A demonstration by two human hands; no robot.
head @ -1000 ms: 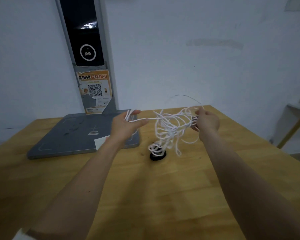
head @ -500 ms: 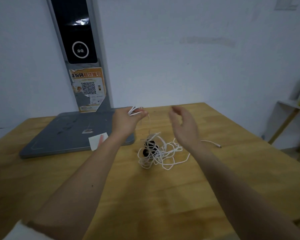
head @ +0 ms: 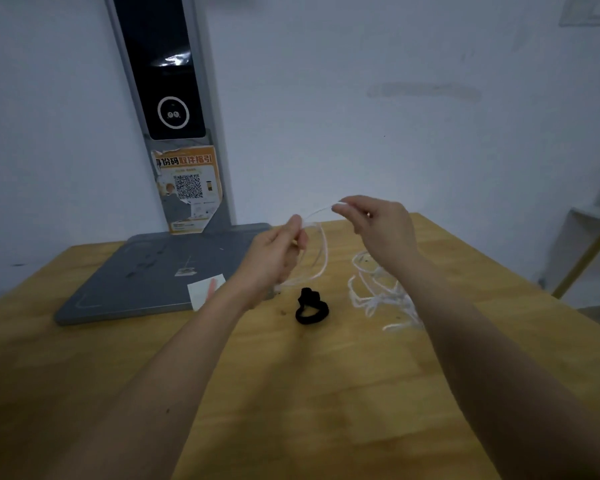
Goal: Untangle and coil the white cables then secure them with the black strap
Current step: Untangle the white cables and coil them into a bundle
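We are observing two hands — left hand and right hand — each pinching the white cables; one black strap is lying below, between them.

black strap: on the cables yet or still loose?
Loose. The black strap lies curled on the table, apart from the white cables.

The white cables lie mostly in a loose, tangled heap on the right part of the wooden tabletop, loops overlapping every which way — still uncoiled. One thin strand rises out of the heap, lifted above the table; it arcs up, blurred, with a short stretch pulled between two raised points and a loop drooping below. The black strap sits flat on the wood just left of the heap — curled into a small closed ring, apart from the cables.
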